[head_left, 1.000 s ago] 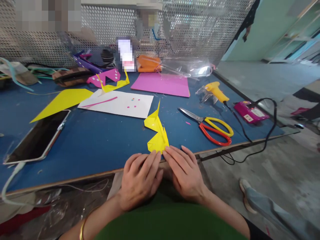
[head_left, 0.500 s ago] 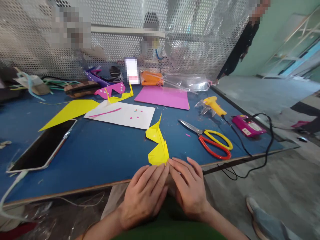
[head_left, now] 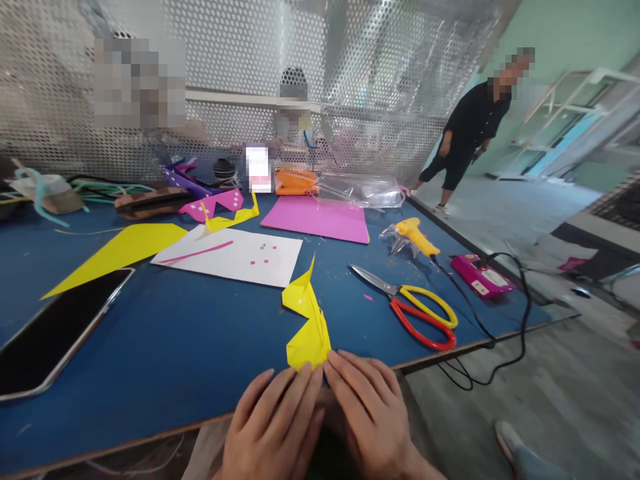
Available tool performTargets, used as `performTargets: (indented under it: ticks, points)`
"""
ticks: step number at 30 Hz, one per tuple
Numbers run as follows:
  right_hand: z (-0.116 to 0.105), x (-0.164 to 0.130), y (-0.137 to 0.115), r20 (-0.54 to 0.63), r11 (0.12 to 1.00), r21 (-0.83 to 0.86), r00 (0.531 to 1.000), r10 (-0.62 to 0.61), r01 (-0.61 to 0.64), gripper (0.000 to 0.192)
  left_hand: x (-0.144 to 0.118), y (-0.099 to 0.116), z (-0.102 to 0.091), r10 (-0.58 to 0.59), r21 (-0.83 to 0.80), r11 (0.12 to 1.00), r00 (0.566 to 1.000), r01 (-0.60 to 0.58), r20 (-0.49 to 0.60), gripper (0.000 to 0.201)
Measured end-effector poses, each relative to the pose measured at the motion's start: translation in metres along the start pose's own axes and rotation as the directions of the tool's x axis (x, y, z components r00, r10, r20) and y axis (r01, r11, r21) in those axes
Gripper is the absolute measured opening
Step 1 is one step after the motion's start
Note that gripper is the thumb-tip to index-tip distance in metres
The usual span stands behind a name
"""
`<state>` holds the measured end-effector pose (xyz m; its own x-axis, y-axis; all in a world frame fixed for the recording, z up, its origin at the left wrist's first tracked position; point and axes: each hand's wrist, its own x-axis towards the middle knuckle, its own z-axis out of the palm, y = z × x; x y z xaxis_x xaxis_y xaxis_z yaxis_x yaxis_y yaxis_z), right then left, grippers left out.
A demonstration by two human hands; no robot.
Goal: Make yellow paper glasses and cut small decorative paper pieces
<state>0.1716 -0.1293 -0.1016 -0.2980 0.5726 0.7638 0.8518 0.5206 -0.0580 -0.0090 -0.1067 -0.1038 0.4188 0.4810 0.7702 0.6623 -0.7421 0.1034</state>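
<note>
Fingertips of our left hand [head_left: 273, 427] and right hand [head_left: 370, 417] press flat, unclenched, on the near end of the creased yellow paper figure [head_left: 306, 320]. It lies on the smooth blue table [head_left: 175, 347] near its front edge, its pointed tip raised, steel scissors [head_left: 410, 308] lying well apart.

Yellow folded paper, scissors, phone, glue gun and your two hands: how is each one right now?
Yellow folded paper: creased, lying on the table, near end under fingertips.
Left hand: flat, fingertips pressing the paper.
Right hand: flat, fingertips on the paper's near edge.
Scissors: shut, lying flat, untouched.
Phone: screen dark, face up.
Glue gun: lying on its side, cord attached.
</note>
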Motion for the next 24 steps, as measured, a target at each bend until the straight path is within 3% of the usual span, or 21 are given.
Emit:
performTargets:
  ticks: [8, 15, 24]
  points:
    - [0.002, 0.005, -0.002, -0.030, 0.996, -0.084, 1.000, -0.001, -0.001, 0.038, 0.001, -0.004, 0.002, -0.029, -0.030, 0.999, 0.999, 0.028, -0.031, 0.026]
    - [0.013, 0.004, -0.011, -0.099, 0.982, -0.170, 0.993, 0.062, -0.078, 0.034, -0.009, -0.014, -0.002, 0.002, 0.019, 1.000, 0.999, -0.001, -0.054, 0.023]
    - [0.010, -0.012, -0.012, 0.066, 0.991, -0.119, 0.995, 0.069, -0.061, 0.037, -0.012, -0.011, -0.011, 0.031, 0.075, 0.996, 0.991, -0.041, 0.129, 0.031]
